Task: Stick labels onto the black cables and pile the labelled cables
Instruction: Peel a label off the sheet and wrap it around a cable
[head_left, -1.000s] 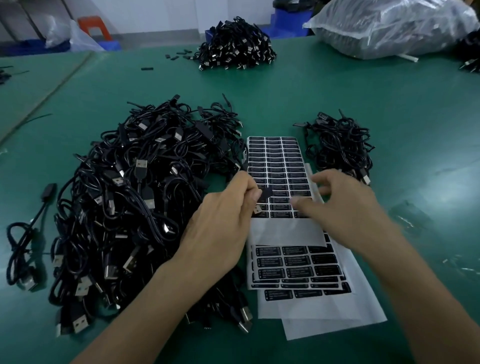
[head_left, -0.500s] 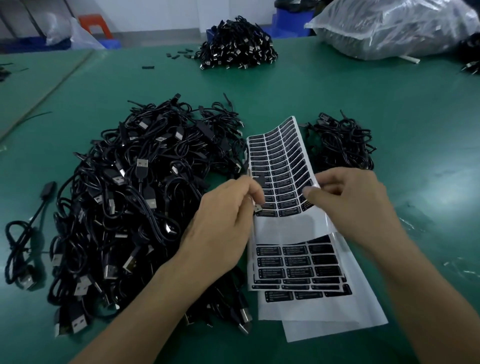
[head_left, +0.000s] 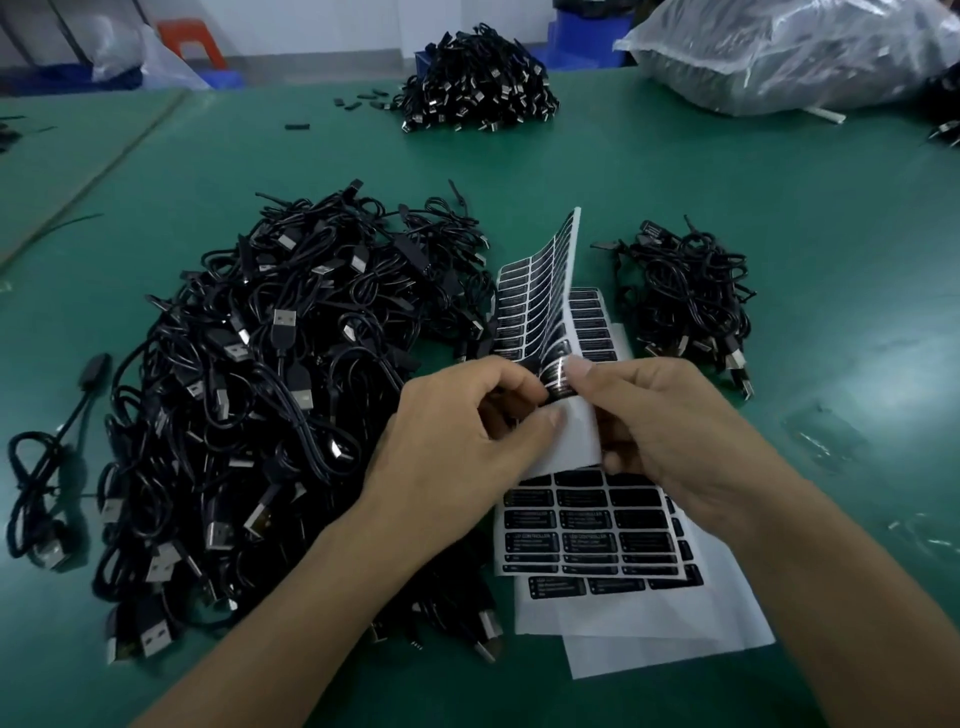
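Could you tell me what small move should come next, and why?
Probably the right hand should peel off the label under its thumb: the sheet is curled up, and the left hand pinches it beside that lowest printed row.

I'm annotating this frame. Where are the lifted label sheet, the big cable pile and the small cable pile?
lifted label sheet (head_left: 537, 291): head view, its curled upper part.
big cable pile (head_left: 291, 395): head view, middle of the heap.
small cable pile (head_left: 691, 306): head view, middle of the heap.

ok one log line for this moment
stage: label pick; left hand: pinches label sheet; right hand: holds sheet curled up; cable pile: left of sheet
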